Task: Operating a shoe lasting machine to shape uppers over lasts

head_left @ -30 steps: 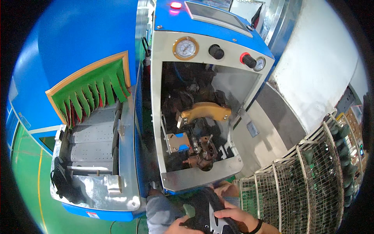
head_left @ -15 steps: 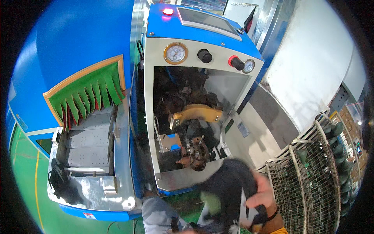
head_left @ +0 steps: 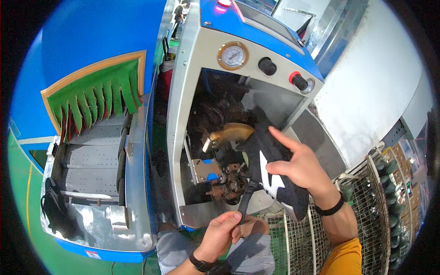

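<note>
A black shoe upper (head_left: pixel 295 199) with white patches is tilted in front of the open bay of a white and blue machine (head_left: pixel 176 137). My right hand (head_left: pixel 305 167) grips it from the right, thumb over the white patch and index finger stretched along its black edge. The other fingers are hidden. Below it, my left hand (head_left: pixel 222 231) pinches a narrow black strip that runs up to the upper. Behind the upper, inside the bay, are a curved brass-coloured piece (head_left: pixel 233 132) and greasy metal clamp parts (head_left: pixel 229 185); the upper covers part of them.
Left stands a blue machine with a slatted conveyor (head_left: pixel 87 160) under a green strip curtain (head_left: pixel 96 101); a black shoe upper (head_left: pixel 57 211) lies on its metal end. At right is a wire rack (head_left: pixel 366 206) with dark green shoe lasts (head_left: pixel 396 169). A gauge (head_left: pixel 233 55) and knobs top the bay.
The shoe upper has risen from below the bay's lower edge to in front of its opening. My left hand has come up into view, pinching the strip. The view has shifted slightly.
</note>
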Demonstrator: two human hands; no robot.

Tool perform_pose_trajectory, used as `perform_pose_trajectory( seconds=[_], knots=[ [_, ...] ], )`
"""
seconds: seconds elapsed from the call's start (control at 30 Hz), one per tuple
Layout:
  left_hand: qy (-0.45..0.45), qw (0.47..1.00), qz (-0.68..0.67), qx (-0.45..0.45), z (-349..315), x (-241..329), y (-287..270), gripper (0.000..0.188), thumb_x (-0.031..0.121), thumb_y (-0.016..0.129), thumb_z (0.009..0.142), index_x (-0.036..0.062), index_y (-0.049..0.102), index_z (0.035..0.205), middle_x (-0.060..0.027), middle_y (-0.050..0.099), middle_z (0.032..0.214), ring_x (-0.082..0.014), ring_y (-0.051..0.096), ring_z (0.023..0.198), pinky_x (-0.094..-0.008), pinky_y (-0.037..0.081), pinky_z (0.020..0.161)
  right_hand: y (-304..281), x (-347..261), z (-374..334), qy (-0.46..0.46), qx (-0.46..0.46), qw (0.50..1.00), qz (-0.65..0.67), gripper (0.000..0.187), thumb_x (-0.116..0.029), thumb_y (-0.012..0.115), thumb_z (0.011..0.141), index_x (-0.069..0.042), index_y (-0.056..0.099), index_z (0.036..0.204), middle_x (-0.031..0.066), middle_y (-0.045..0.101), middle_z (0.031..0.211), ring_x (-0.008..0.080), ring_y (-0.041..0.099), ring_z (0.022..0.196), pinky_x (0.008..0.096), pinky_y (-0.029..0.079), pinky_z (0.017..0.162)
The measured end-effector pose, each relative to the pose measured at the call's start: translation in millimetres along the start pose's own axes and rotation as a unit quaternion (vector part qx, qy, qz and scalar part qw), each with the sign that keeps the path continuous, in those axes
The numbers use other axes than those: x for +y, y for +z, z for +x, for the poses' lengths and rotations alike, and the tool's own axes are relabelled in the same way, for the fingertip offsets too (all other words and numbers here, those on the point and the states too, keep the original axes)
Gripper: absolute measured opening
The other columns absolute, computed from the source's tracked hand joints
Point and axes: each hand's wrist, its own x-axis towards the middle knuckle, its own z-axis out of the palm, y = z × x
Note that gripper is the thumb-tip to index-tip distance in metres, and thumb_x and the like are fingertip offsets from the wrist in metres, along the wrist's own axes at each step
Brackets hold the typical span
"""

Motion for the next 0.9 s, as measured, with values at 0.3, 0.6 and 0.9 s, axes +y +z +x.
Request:
perform_pose_trajectory(
  seconds=[0.3,0.6,0.9],
  knots=[
    [-0.013,0.996,-0.092,0.014,9,-9,-23,0.02,0.027,0.057,0.105,0.0065,0.06,0.105,-0.0026,0.052,0.064,-0.0152,0.048,0.054,-0.0292,0.04,0.052,41,-2,50,0.028,-0.098,0.966,-0.239,0.084,-0.034,0.071,0.078,-0.018,0.04,0.155,0.0343,0.059,0.118,0.0482,0.062,0.107,0.0459,0.049,0.097],
    [-0.012,0.998,-0.055,0.012,11,-7,-22,0.022,0.033,0.054,0.107,0.0116,0.058,0.106,0.0007,0.049,0.065,-0.0107,0.044,0.056,-0.027,0.036,0.051,48,10,44,-0.007,-0.026,0.972,-0.233,0.091,-0.033,0.073,0.077,-0.015,0.034,0.157,0.0338,0.057,0.123,0.0511,0.059,0.113,0.05,0.047,0.1],
    [-0.013,0.996,0.082,0.023,-16,-37,-2,0.023,0.025,0.05,0.105,0.0049,0.059,0.097,0.0005,0.05,0.062,-0.0114,0.047,0.05,-0.0262,0.035,0.048,44,-1,-5,-0.089,0.103,0.972,-0.193,0.09,-0.023,0.072,0.083,-0.016,0.028,0.16,0.0318,0.053,0.121,0.0512,0.057,0.11,0.0518,0.048,0.095]
  ],
)
